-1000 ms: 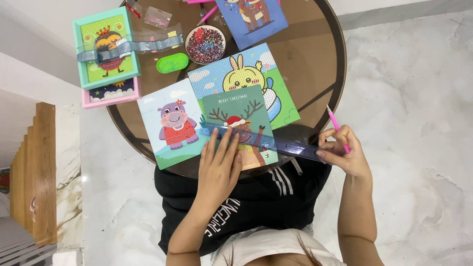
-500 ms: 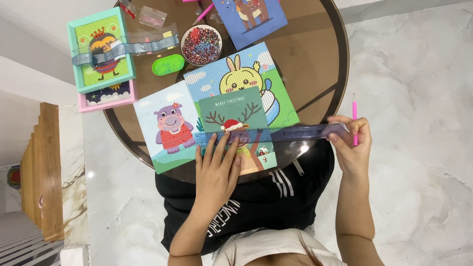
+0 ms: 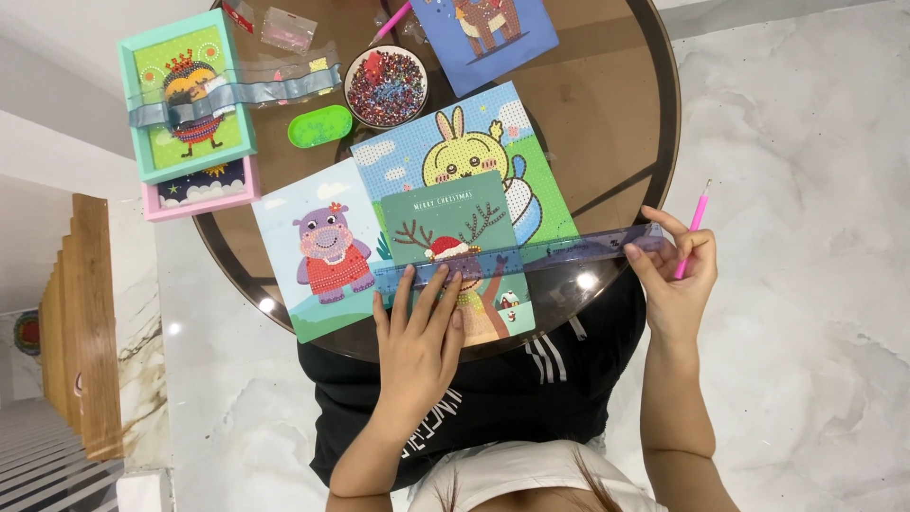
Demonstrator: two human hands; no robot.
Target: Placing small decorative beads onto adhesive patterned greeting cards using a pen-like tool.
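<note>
While mid-table, bowl (image 3: 387,86) heaped with beads (image 3: 384,83).

Four flat square bead-picture cards (image 3: 327,256) are counted beyond the left hand (image 3: 417,341), two framed pictures (image 3: 185,95), one round bead bowl (image 3: 386,87), one translucent purple ruler (image 3: 569,248), two pink pens (image 3: 694,228).

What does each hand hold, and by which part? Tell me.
The right hand pinches the clear ruler's right end and holds a pink pen by its lower part. The left hand grips nothing, pressing the ruler's left end.
</note>
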